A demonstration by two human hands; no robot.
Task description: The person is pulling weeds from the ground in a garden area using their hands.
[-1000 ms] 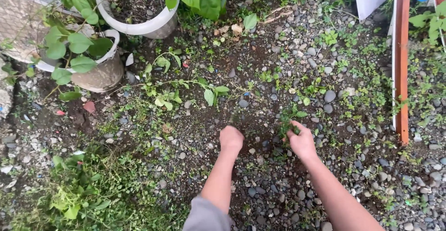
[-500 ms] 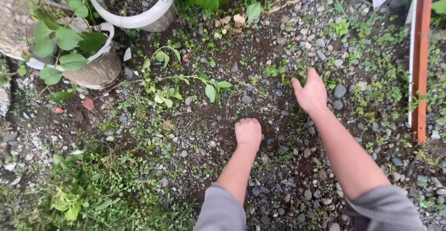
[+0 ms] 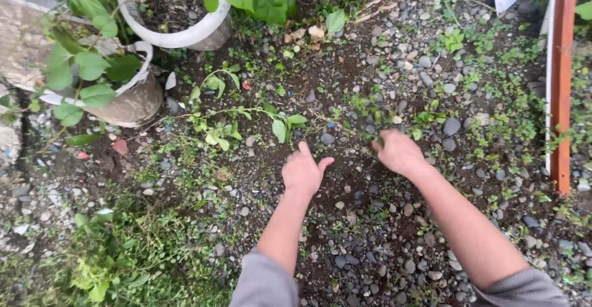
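Weeds (image 3: 425,119) sprout from gravel (image 3: 370,245) at centre frame, just beyond the curled right hand (image 3: 398,151); whether it grips any is unclear. Left hand (image 3: 302,171) hovers nearby, fingers spread.

Both arms reach forward and down, in grey sleeves pushed up toward the elbows, forearms bare. The left hand (image 3: 302,172) is low with its back up, thumb and a finger spread apart, the other fingers curled under. The right hand (image 3: 399,153) is farther forward, back up, its fingers bent down and bunched together.
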